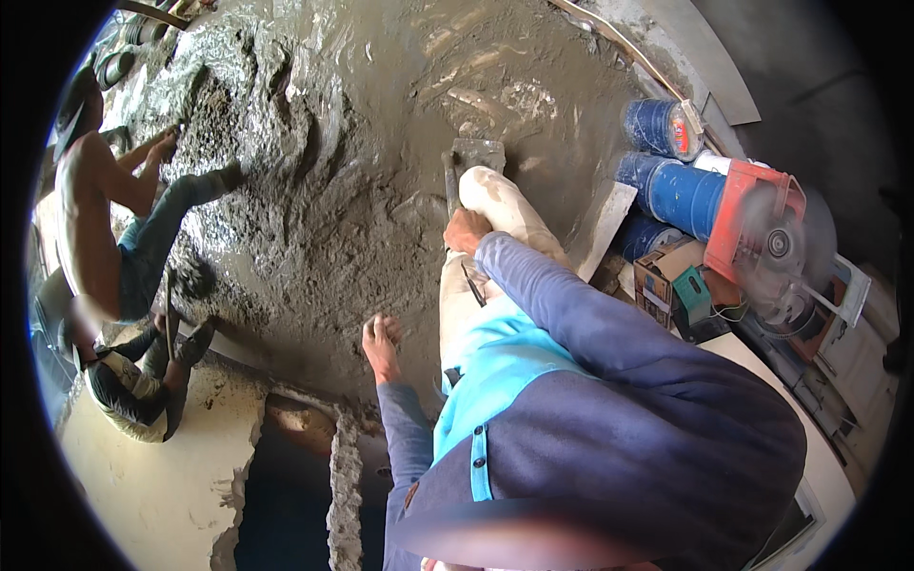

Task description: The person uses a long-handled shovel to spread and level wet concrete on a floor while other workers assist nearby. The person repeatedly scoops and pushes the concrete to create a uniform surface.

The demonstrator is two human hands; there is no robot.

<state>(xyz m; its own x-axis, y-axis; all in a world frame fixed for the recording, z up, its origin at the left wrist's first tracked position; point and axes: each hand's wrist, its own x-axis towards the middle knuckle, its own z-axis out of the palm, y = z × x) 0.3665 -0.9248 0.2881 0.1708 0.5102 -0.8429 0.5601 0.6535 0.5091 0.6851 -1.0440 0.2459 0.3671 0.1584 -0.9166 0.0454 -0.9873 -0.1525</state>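
My right hand (466, 230) is closed round the handle of a hoe-like tool (451, 186), beside my bent knee. Its flat, mud-coated blade (481, 151) lies at the far end, on the wet grey mortar (381, 124). Low over the mortar's near edge hangs my left hand (382, 347), holding nothing, its fingers loosely curled and a little apart. Part of the blade is hidden behind my knee.
Two other people (90, 224) (129, 390) work at the left, each with a handled tool. Blue drums (681, 195), a cardboard box (657, 285) and a red-framed fan (776, 243) stand at the right. Near the lower left are a broken-edged slab (171, 476) and a dark gap (286, 504).
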